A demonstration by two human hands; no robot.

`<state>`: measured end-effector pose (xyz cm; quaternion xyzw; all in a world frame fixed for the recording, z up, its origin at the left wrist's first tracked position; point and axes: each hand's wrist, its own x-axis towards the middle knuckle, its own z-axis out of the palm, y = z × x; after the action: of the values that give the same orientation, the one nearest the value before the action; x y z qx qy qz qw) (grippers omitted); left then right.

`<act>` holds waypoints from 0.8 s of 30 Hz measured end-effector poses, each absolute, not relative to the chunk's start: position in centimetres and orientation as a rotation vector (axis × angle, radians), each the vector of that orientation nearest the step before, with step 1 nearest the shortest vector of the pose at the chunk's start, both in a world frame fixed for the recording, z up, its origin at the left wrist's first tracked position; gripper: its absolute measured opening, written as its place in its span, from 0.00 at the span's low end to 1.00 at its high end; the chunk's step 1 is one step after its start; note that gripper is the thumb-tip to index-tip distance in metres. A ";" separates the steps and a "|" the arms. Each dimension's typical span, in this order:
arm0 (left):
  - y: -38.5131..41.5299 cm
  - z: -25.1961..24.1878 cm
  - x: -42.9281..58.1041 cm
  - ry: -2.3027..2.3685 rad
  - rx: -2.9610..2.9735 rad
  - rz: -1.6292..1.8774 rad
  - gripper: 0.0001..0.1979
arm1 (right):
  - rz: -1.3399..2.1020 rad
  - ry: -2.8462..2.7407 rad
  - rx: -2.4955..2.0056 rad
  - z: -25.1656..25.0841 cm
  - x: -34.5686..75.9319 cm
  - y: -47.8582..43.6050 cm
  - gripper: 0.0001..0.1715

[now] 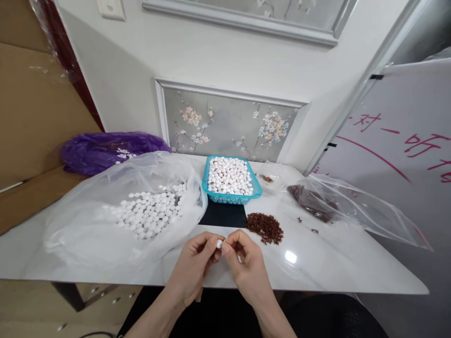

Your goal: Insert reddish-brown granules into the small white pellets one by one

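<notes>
Between the fingertips of my left hand (200, 258) is a small white ball (219, 243), pinched near the table's front edge. My right hand (245, 263) meets it there with thumb and forefinger closed together at the ball's right side. What those right fingers hold is too small to make out. Just beyond my right hand lies a heap of small dark red-brown pieces (265, 227). A blue plastic basket (230, 201) full of white balls stands farther back. Left of my hands, a clear plastic bag (88, 225) lies open with many loose white balls (151, 213) in it.
A purple bag (91, 150) with small white pieces lies at the back left. On the right are a zip bag of dark pieces (313, 202) and a small clear bag (273, 178). A black mat (225, 215) lies before the basket; a whiteboard (394, 126) stands at right.
</notes>
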<state>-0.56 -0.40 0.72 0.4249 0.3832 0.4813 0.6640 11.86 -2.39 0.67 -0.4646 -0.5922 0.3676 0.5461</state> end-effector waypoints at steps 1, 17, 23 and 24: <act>-0.4 0.7 -0.6 0.890 0.997 1.086 0.13 | 0.866 -1.408 -1.111 0.7 11.9 -2.4 0.08; -0.4 0.5 -0.6 0.835 0.924 1.089 0.11 | 1.239 -1.314 -0.945 0.1 13.1 -1.8 0.09; -0.6 0.4 -0.6 0.819 0.934 1.087 0.11 | 1.126 -1.540 -0.935 0.9 13.9 -2.3 0.14; -0.6 0.4 -0.6 0.830 0.939 1.088 0.12 | 1.105 -1.562 -0.955 1.0 13.9 -2.3 0.14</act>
<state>-0.64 -0.64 0.38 0.4173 0.3690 0.4837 0.6751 13.90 -2.30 0.97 -0.3915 -0.6404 0.4532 0.4810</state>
